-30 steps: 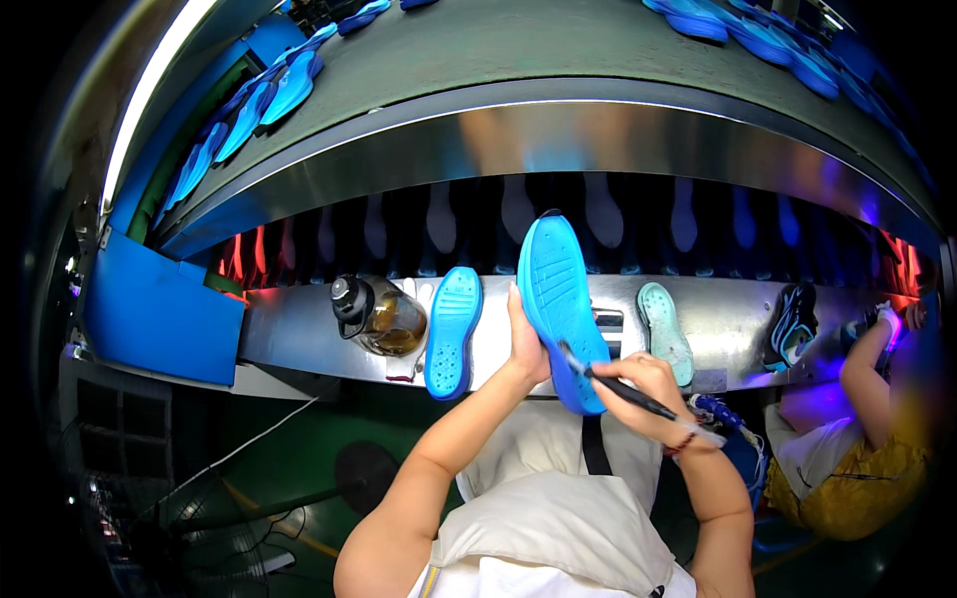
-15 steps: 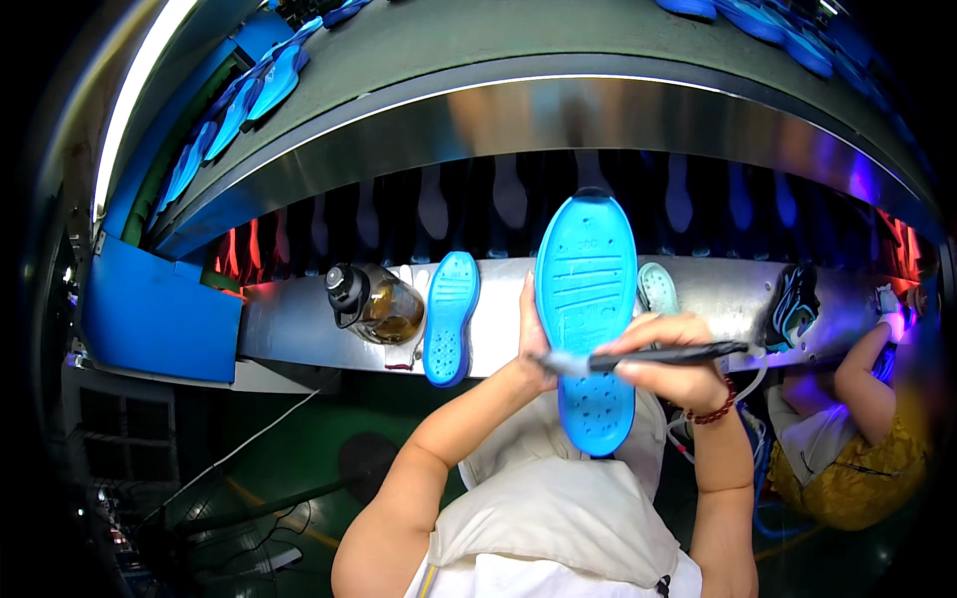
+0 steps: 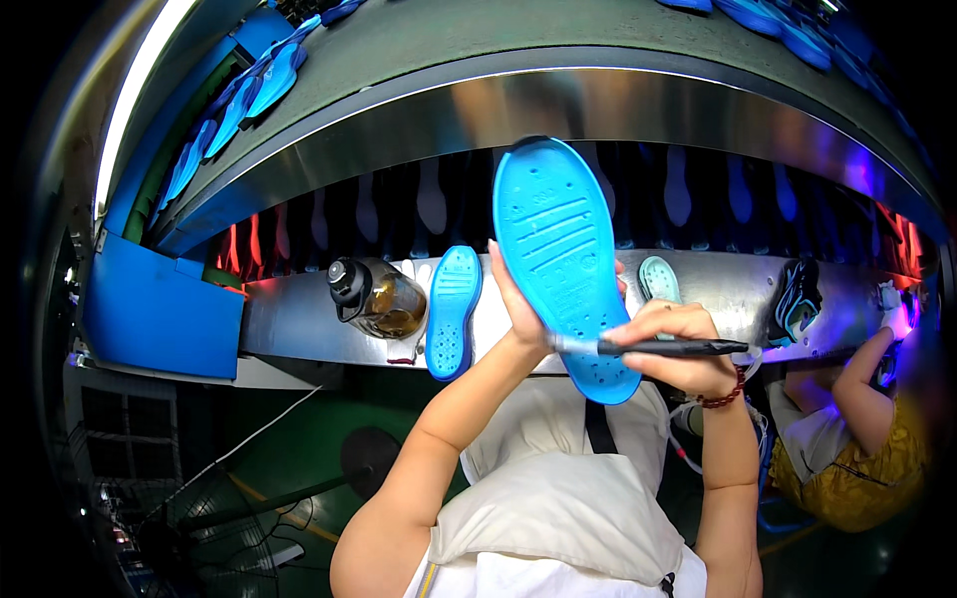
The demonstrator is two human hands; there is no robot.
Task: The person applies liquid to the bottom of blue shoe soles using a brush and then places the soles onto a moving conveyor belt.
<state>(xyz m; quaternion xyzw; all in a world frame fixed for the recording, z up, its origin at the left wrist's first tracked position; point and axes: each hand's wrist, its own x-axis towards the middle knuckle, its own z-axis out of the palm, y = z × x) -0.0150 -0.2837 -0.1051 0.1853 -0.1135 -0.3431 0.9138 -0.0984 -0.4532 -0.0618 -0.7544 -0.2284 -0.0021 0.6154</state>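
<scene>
My left hand (image 3: 520, 304) grips a bright blue shoe sole (image 3: 558, 234) by its left edge, fingertips showing at its right side. The sole is held up with its grooved, perforated face in view, its top leaning left. In my right hand (image 3: 686, 339), fingers are closed round a brush (image 3: 698, 348) with a black handle. Its blurred pale head lies across the sole's lower left edge; whether it touches cannot be told. A second blue sole (image 3: 454, 314) rests on the metal ledge (image 3: 291, 321) to the left.
On the ledge stand a dark-capped bottle (image 3: 379, 299) of brown liquid, a pale green sole (image 3: 658, 280) and a black shoe (image 3: 795, 302). A green conveyor (image 3: 478, 40) carrying blue soles curves above. At far right sits another person (image 3: 847, 448).
The blue sole has been raised and tilted to the left, with my left hand moving slightly up and left. My right hand and the brush stay near the same place.
</scene>
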